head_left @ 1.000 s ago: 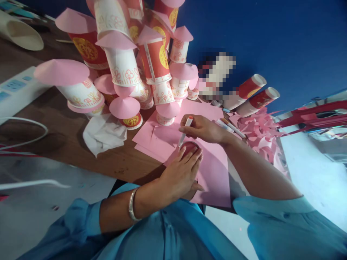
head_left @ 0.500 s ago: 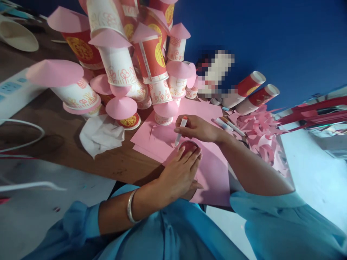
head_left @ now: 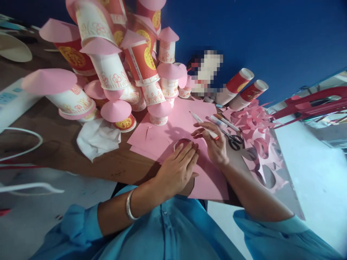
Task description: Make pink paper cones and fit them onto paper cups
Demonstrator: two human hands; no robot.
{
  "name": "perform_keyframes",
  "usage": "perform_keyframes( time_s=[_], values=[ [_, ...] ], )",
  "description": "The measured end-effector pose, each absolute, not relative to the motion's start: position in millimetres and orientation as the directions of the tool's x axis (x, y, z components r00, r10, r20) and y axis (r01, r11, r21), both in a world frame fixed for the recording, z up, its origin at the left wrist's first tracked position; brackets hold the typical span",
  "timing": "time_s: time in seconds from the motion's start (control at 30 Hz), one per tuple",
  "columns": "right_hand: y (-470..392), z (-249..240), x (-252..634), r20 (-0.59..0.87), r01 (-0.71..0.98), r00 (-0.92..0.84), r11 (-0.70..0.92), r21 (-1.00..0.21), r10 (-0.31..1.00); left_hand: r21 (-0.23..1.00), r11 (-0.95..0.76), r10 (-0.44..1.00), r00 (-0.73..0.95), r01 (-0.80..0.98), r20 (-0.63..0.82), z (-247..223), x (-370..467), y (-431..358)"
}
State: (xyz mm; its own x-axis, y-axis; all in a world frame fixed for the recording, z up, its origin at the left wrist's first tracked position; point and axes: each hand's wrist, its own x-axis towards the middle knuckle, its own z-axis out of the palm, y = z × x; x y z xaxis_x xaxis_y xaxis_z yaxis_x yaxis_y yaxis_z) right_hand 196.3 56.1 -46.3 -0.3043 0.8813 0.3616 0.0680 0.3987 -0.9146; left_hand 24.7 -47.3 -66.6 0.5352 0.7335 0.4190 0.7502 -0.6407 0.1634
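Note:
My left hand (head_left: 177,168) lies with its fingers stretched out together over a round red object (head_left: 182,143) on the pink paper (head_left: 207,184). Only the far part of this object's rim shows; the hand covers the rest, and I cannot tell its kind. In my right hand (head_left: 217,144), just to the right, a white marker (head_left: 202,122) with an orange-red end is held between the fingers. Its tip points up and left, off the paper.
Paper cups with pink cone roofs (head_left: 108,68) are stacked at the back left, beside a crumpled white tissue (head_left: 99,139). Scissors (head_left: 235,141), more markers (head_left: 226,122) and pink paper scraps (head_left: 260,126) lie to the right. Two cup stacks (head_left: 253,92) lean behind them.
My right hand has drawn back to the right and towards me, off the round object's edge, and the marker has turned over in its fingers. My left hand stays on the round object.

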Motion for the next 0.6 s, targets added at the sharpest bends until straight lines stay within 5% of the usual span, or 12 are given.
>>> perform_keyframes(
  time_s=[0.3,0.6],
  values=[
    [58,-51,200,0.285,0.07,-0.343,0.326,-0.943,0.895,0.378,-0.471,0.852,0.3,0.797,0.429,-41,-29,-39],
    [63,-57,200,0.309,0.026,-0.366,0.342,-0.939,0.878,0.423,-0.46,0.888,0.398,0.781,0.232,-35,-17,-16]
  ],
)
